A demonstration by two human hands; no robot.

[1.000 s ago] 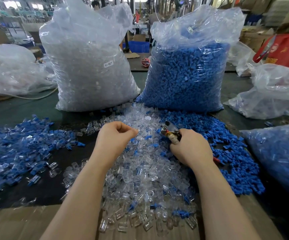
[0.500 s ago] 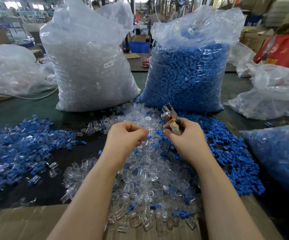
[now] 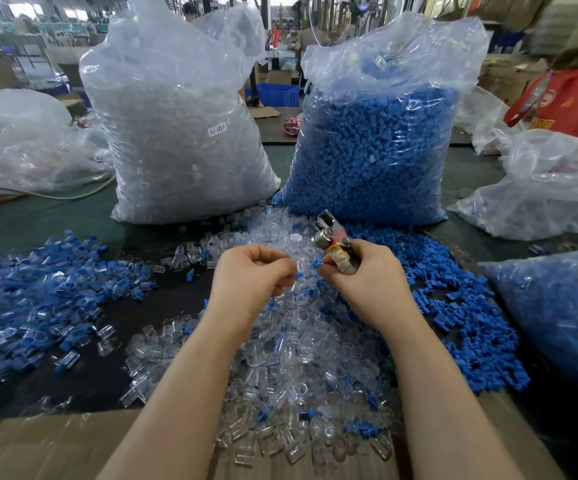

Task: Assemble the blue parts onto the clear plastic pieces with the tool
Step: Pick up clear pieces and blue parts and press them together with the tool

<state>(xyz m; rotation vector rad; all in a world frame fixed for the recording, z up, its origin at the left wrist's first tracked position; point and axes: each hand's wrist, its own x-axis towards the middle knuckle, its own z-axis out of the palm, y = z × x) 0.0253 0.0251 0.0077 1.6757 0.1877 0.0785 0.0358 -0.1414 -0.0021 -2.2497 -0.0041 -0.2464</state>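
The left hand (image 3: 251, 275) pinches a clear piece (image 3: 299, 266). The right hand (image 3: 360, 271) grips the tool (image 3: 332, 237) and pinches a blue part (image 3: 317, 262). Next, push them together.

Both forearms are bare from the lower edge of the view up to the wrists, with no sleeves showing. The left hand (image 3: 251, 275) and right hand (image 3: 367, 277) wear no gloves, rings or watch.
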